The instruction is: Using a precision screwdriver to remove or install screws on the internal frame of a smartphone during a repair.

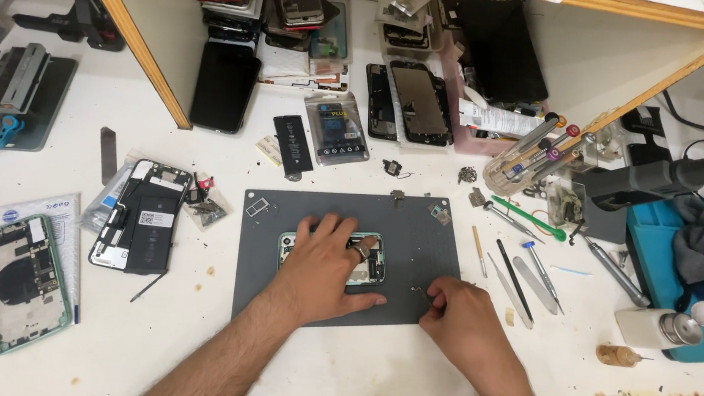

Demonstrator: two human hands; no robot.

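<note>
My left hand (320, 267) lies flat with fingers spread on an opened green phone body (372, 263) in the middle of a dark grey work mat (417, 229). It presses the phone down and hides most of it. A ring shows on one finger. My right hand (453, 309) rests at the mat's front right edge, its fingertips pinched on a small thin metal part (420, 292). That part is too small to tell its kind.
Tweezers, spudgers and screwdrivers (519, 276) lie right of the mat. Left are an open phone with its battery (142, 218) and a green phone frame (20, 284). Phones, screens and batteries crowd the back (333, 128). A dispenser bottle (659, 325) stands right, near a blue tray.
</note>
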